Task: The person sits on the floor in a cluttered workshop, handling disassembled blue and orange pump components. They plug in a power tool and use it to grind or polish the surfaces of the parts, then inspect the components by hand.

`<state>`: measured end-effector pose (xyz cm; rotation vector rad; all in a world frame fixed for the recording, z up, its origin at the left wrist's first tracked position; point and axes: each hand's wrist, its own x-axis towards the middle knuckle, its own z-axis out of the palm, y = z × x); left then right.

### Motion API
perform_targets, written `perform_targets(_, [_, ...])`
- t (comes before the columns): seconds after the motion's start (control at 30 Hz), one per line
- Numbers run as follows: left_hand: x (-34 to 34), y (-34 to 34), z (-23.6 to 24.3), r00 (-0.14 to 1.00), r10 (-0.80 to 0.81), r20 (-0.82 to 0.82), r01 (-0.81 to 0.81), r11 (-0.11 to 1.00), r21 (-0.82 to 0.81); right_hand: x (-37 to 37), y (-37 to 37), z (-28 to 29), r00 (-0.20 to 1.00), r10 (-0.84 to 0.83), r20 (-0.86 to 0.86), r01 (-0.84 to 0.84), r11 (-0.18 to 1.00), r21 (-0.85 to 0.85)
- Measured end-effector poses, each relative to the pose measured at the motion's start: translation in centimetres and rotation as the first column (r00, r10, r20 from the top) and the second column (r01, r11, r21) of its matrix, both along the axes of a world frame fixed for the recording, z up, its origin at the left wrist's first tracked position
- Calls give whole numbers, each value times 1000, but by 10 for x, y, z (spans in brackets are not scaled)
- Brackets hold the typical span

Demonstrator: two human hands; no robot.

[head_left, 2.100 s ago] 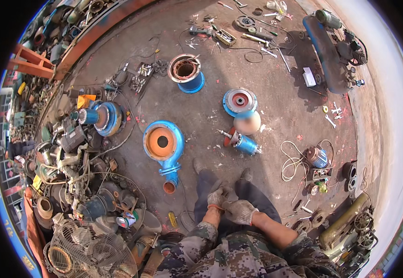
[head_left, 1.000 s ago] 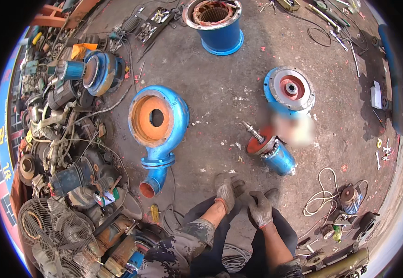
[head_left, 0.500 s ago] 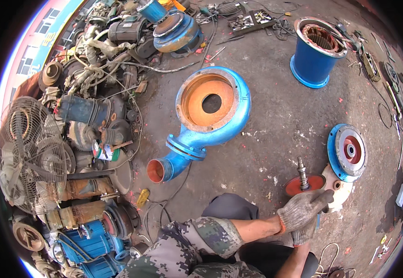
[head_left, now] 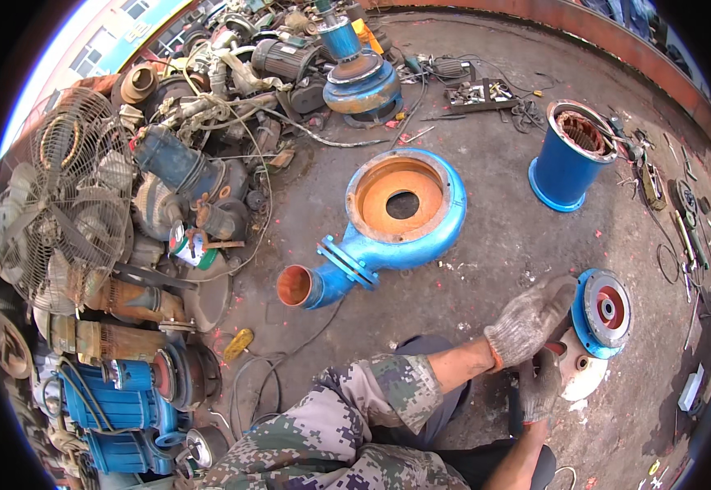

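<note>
My left hand (head_left: 533, 320), in a grey knit glove, reaches in from the left with its fingers closed together, hiding what is under them. Just below it, my right hand (head_left: 539, 384), also gloved, is curled, its grip partly covered. Between the two gloves a small red edge (head_left: 555, 347) shows. The stepped metal shaft with a red disc, seen earlier here, is otherwise hidden. Right beside my hands stands a blue flanged cover (head_left: 588, 314) with a grey ring and red centre. A pale plate with a small round hole (head_left: 588, 380) lies below that cover on the ground.
A blue volute pump casing (head_left: 458, 216) with a rusty inside lies ahead. Beyond it stands a blue motor housing (head_left: 568, 167) with copper windings. Old pumps and motors pile up on the left behind a wire fan guard (head_left: 65, 204). Tools and cables (head_left: 682, 208) lie far right.
My left hand has moved up and forward over the shaft and red disc, which are now nearly all covered. More of my right hand shows. The whole view has tilted and shifted.
</note>
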<state>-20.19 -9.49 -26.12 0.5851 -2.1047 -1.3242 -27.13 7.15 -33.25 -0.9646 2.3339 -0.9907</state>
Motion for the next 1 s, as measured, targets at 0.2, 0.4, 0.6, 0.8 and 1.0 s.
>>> perform_targets(0.2, [80, -135, -42, 763, 603, 231, -335, 676, -657, -22, 6, -42, 959, -188, -212, 195, 981, 11])
perform_targets(0.4, [148, -178, -121, 591, 723, 359, -70, 489, -870, -18, 1, -55, 947, -118, -299, 113, 993, -33])
perform_targets(0.6, [83, -196, -106, 546, 672, 501, -42, 619, -784, -19, -2, -58, 924, -44, -380, 67, 996, 50])
perform_targets(0.8, [28, -236, -110, 380, 595, 708, -437, 790, -430, -19, -2, -54, 919, -42, -392, 68, 996, 54])
perform_targets(1.0, [38, -240, -102, 443, 531, 722, -423, 834, -354, -22, -2, -64, 939, -26, -343, 88, 982, 167])
